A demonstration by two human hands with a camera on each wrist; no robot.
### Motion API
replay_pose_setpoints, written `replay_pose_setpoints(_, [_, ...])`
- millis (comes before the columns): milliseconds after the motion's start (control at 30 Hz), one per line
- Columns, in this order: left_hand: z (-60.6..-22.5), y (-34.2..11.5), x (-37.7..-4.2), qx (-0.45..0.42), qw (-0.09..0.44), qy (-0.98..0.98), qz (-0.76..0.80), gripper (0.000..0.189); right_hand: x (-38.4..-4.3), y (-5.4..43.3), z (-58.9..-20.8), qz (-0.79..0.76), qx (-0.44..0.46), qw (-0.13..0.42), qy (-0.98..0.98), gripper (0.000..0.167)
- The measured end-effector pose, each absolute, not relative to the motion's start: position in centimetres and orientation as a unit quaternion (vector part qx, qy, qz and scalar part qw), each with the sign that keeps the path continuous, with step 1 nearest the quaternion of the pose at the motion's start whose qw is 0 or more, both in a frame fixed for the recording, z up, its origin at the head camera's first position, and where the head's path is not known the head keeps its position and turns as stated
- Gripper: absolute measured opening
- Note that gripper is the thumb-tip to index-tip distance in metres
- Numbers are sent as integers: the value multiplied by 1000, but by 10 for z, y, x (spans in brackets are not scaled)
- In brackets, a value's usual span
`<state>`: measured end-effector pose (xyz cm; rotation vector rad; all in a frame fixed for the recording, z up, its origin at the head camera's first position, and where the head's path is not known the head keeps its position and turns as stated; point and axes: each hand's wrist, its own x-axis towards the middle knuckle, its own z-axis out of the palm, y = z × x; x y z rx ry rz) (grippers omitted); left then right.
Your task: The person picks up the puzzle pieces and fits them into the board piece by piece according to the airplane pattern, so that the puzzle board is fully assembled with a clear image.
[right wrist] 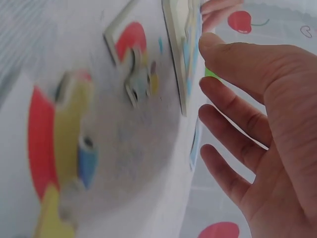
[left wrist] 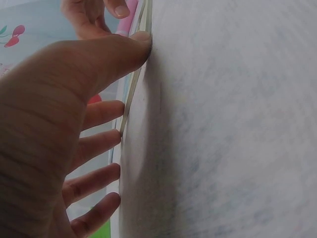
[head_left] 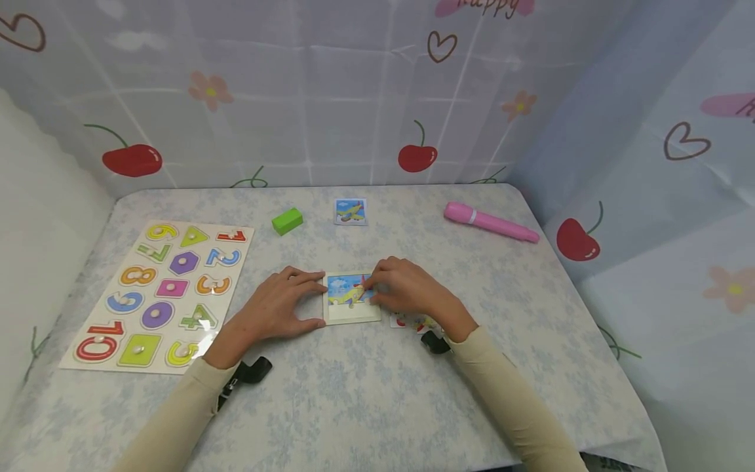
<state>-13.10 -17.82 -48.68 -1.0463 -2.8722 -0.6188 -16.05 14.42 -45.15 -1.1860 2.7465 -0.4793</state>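
Note:
A small square jigsaw tray (head_left: 352,321) lies on the table, its upper part filled with a picture of a yellow aeroplane on blue sky. My left hand (head_left: 277,301) rests at its left side, with spread fingertips and thumb (left wrist: 141,42) against the edge. My right hand (head_left: 407,288) is over the tray's right side, its thumb and fingertips at the aeroplane picture. In the right wrist view no piece shows between thumb and fingers; the index finger is mostly hidden. Loose jigsaw pieces (right wrist: 131,42) lie beside the tray, partly under my right wrist.
A number-and-shape peg board (head_left: 162,288) lies at the left. Behind the tray are a green block (head_left: 287,221) and a small aeroplane picture card (head_left: 350,212). At the back right lies a pink marker-shaped stick (head_left: 492,223). Printed curtains stand behind and to the right.

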Motion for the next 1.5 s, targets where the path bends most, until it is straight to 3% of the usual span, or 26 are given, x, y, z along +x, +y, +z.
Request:
replay_pose_setpoints(533, [-487,-179,-132,-334,12,-921,-198,64,-148,172,-447,-172,-347,64,920,32])
replay_pose_setpoints(1133, [-486,-179,-134,-333,18,-922,-198,65,-131,193,-453,-184,-312,89,928,26])
replay_pose_setpoints(1500, [-488,-178,-130,-331,11,-923,-197,65,-118,193,-463,-174,-351,57,918,30])
